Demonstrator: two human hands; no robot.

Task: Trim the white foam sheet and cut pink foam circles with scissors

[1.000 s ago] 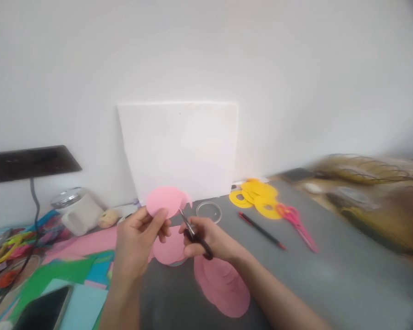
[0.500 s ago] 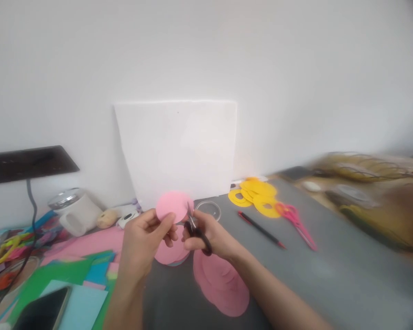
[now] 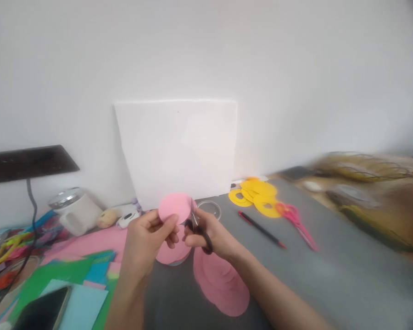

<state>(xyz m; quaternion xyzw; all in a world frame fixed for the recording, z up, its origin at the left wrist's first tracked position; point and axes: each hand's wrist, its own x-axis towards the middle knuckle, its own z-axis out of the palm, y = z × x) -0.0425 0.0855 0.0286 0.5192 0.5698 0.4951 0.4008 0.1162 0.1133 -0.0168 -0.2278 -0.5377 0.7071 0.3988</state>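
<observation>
A pink paper circle [image 3: 175, 207] is pinched between the thumb and fingers of my left hand [image 3: 150, 233]. My right hand [image 3: 215, 233] grips black-handled scissors [image 3: 203, 238], with their blades at the right edge of the circle. Just beneath both hands lies a stack of pink paper discs [image 3: 174, 251] on the grey tabletop. Nearer to me, overlapping pink paper pieces [image 3: 223, 288] sit below my right wrist. Behind my right hand is a clear round ring-like lid [image 3: 209, 209].
Yellow paper rings [image 3: 261, 197], pink scissors [image 3: 298, 225] and a black pencil [image 3: 261, 229] lie to the right. At left are a white mug [image 3: 76, 215], green paper [image 3: 62, 275] and a phone [image 3: 43, 309]. A white board [image 3: 179, 146] leans on the wall.
The pink circle and my left hand have shifted slightly to the right. The scissor blades look closer together and more upright. Everything on the table stays where it was.
</observation>
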